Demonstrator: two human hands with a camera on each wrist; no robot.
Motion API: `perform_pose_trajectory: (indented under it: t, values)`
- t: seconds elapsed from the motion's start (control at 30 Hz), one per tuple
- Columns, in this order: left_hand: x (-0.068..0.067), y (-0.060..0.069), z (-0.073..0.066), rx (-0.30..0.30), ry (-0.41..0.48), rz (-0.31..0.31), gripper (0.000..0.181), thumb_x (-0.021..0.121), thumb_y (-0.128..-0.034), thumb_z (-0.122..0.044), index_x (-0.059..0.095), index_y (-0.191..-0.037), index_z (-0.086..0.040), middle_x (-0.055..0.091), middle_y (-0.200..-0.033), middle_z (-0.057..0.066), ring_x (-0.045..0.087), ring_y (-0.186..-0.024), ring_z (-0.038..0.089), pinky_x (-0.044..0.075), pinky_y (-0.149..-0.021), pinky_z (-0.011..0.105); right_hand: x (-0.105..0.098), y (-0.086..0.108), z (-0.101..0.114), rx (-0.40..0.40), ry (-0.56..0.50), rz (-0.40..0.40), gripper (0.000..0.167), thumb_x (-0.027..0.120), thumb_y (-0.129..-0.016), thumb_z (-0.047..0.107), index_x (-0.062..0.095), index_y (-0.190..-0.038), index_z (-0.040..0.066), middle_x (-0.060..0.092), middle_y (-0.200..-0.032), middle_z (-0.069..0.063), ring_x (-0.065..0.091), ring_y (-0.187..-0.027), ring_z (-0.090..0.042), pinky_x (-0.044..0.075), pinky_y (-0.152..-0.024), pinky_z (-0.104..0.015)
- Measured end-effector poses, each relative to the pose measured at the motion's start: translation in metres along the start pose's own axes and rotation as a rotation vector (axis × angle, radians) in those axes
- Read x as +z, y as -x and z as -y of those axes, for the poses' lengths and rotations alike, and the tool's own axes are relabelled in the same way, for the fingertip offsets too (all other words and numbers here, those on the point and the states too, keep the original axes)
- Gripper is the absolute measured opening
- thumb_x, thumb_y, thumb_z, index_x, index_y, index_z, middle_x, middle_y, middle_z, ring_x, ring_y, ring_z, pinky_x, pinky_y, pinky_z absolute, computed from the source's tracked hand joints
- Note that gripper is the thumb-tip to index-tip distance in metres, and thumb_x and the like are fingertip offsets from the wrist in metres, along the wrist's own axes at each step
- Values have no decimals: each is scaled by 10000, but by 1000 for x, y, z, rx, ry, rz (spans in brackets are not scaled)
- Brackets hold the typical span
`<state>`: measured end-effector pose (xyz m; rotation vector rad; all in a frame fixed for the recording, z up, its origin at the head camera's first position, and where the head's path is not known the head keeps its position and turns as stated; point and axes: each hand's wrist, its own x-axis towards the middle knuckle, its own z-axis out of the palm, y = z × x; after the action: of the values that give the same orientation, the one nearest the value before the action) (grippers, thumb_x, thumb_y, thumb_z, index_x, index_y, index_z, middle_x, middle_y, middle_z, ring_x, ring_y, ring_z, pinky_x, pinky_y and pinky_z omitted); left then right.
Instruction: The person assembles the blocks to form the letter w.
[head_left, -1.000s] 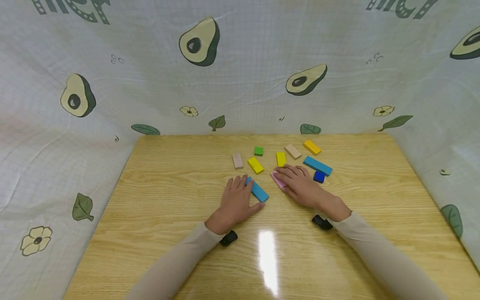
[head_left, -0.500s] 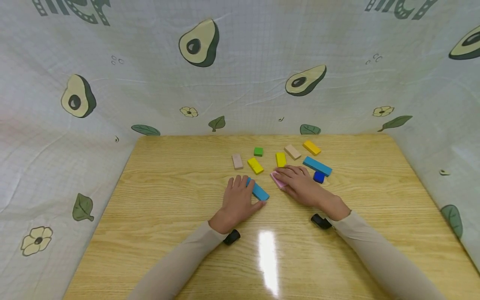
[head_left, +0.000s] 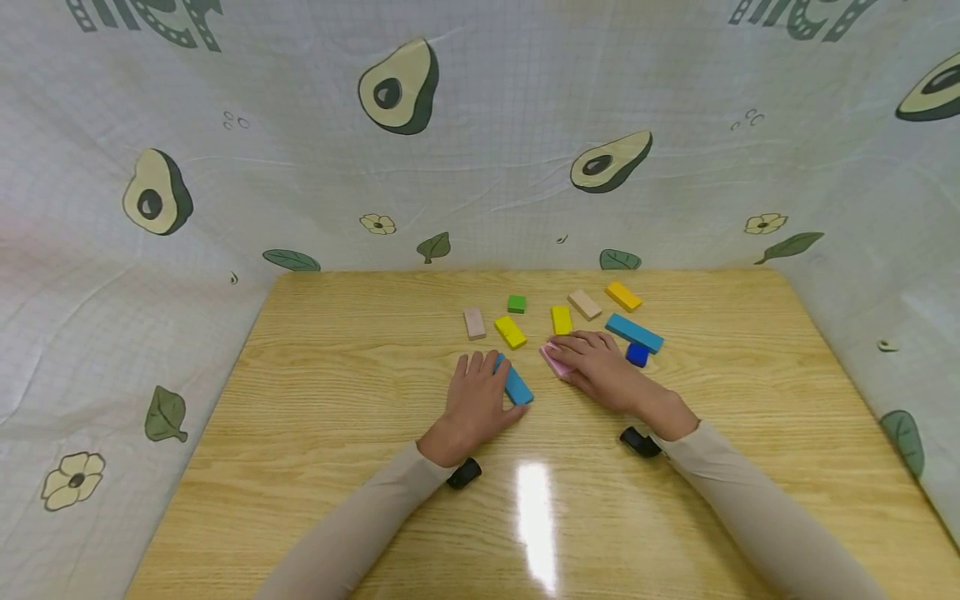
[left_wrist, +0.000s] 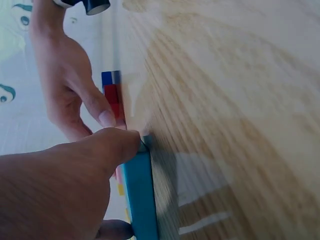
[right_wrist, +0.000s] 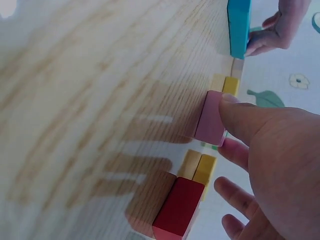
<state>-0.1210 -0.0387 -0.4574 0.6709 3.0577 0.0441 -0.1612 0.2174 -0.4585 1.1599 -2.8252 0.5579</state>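
Left grip (head_left: 474, 404): pinching the long blue block, thumb at its near end, a finger at its far end.
Long blue block (head_left: 518, 386): on the tabletop (head_left: 337, 392), just right of the left grip's palm.
Right grip (head_left: 600, 371): pinching the pink block between thumb and a finger.
Pink block (head_left: 552, 361): at the right grip's left side, partly covered by it.
Red block (right_wrist: 179, 206): near the right grip's other fingers.
2 yellow blocks: 1 (head_left: 511, 332) beyond the left grip, 1 (head_left: 562, 320) just past the right grip's fingertips.
Pale pink block (head_left: 474, 323): beyond the left grip's fingertips.
Green block (head_left: 517, 304): farther out, between both grips.
Dark blue cube (head_left: 637, 354): just right of the right grip.
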Motion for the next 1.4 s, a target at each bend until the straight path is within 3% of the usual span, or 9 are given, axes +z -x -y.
perform_pose_trajectory:
  t: [0.4,0.63,1.1,1.4]
  values:
    - [2,-4,7,-3,80,-1,715,751,-916,-616,614,-1381,-91,595,-1418,120,540,-1308,324,392,-1169,494,1,0,-3,-11,4,-1,443,653,-1041,60,606,-1477,-5,595,-1489,-217,507,-1368,-476,334,-1112,-674]
    - [4,3,22,-8,130,-42,716,805,-880,-581,639,-1393,-108,601,-1438,114,530,-1343,323,377,-1178,500,1,-2,-3,-11,0,5,437,644,-1048,67,606,-1478,-1,595,-1491,-209,508,-1370,-469,336,-1112,-678]
    - [-2,29,72,-67,197,-143,683,864,-865,-484,663,-1381,-85,581,-1471,142,519,-1339,355,365,-1168,537,4,-2,-8,-31,6,-13,449,691,-1008,47,627,-1446,-27,608,-1469,-222,518,-1351,-475,358,-1102,-669]
    - [-5,46,110,-125,195,-165,695,850,-873,-485,662,-1395,-68,569,-1489,186,495,-1367,395,336,-1189,574,0,-2,-4,-34,-9,-18,436,686,-1011,37,631,-1438,-32,609,-1463,-229,516,-1345,-482,359,-1094,-676]
